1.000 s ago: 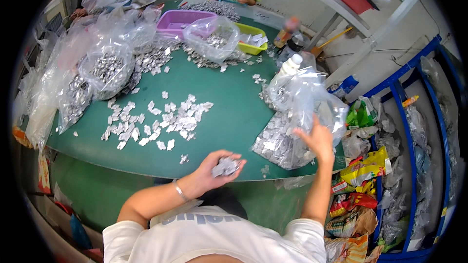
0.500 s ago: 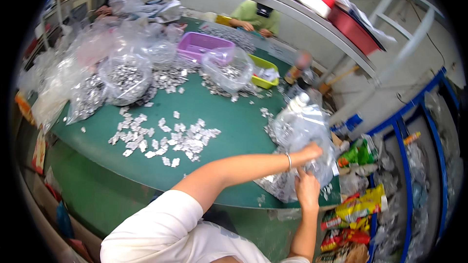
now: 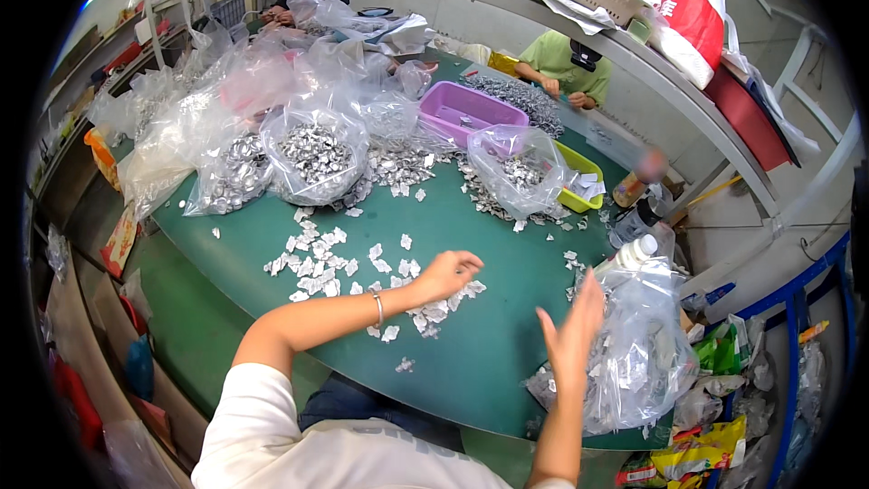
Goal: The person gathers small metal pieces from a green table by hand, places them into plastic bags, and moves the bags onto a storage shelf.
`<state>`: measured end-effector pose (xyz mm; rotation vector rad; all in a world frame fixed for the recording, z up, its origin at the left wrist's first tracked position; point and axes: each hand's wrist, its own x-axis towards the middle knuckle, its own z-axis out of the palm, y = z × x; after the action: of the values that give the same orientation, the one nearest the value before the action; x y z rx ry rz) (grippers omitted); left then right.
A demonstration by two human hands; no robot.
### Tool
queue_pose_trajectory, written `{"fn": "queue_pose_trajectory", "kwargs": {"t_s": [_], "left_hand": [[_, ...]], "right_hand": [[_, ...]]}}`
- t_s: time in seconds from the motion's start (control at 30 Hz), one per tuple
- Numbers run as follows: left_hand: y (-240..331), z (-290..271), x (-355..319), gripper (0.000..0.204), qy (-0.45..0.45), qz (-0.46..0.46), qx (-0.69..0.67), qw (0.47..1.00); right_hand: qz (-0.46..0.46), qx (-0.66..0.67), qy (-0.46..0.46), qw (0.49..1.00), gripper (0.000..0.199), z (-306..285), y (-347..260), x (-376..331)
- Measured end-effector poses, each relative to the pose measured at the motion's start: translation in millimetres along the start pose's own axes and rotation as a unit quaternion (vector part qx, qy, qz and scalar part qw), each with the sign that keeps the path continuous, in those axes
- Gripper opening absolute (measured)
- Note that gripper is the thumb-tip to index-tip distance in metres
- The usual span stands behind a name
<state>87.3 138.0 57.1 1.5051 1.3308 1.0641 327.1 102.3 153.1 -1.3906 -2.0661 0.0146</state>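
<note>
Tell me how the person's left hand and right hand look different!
The left hand has a bracelet at its wrist; the right hand has none. The left's fingers curl, while the right's thumb spreads wide. The left is near loose silvery pieces, the right near a clear bag. Neither wears a glove.

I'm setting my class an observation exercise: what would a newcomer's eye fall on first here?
Probably the bright purple tub, beyond the middle of the green table. The red and white bag at the picture's upper right would likely come next. Nearer, silvery pieces lie scattered on the table, left of a large clear bag by its right edge.
</note>
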Motion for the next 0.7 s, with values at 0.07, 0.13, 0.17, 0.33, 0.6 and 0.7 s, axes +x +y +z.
{"fn": "queue_pose_trajectory", "kwargs": {"t_s": [0.07, 0.13, 0.17, 0.33, 0.6, 0.7], "left_hand": [[-24.0, -17.5, 10.4, 0.027, 0.043, 0.005, 0.012, 0.999], [-35.3, -22.7, 29.1, 0.029, 0.067, 0.009, 0.018, 0.998], [-39.2, -23.7, 38.3, 0.029, 0.071, 0.010, 0.022, 0.997], [-60.6, -26.0, 83.4, 0.034, 0.090, 0.008, 0.035, 0.995], [-64.7, -18.9, 164.2, 0.038, 0.165, 0.065, 0.088, 0.980], [-89.6, -15.1, 193.6, 0.042, 0.230, 0.134, 0.122, 0.956]], "right_hand": [[-0.011, -0.015, 0.002, 1.000, 0.113, 59.8, 6.3, 52.0], [0.000, -0.098, -0.014, 0.995, 0.117, 106.8, 17.0, 106.4], [-0.004, -0.127, 0.000, 0.992, 0.119, 121.0, 20.3, 132.1], [-0.002, -0.104, -0.073, 0.992, 0.128, 165.9, 39.8, 221.8], [0.060, 0.138, 0.123, 0.981, 0.017, 177.9, 96.3, 275.5], [0.126, 0.186, 0.146, 0.963, 0.013, 159.9, 87.5, 291.8]]}}
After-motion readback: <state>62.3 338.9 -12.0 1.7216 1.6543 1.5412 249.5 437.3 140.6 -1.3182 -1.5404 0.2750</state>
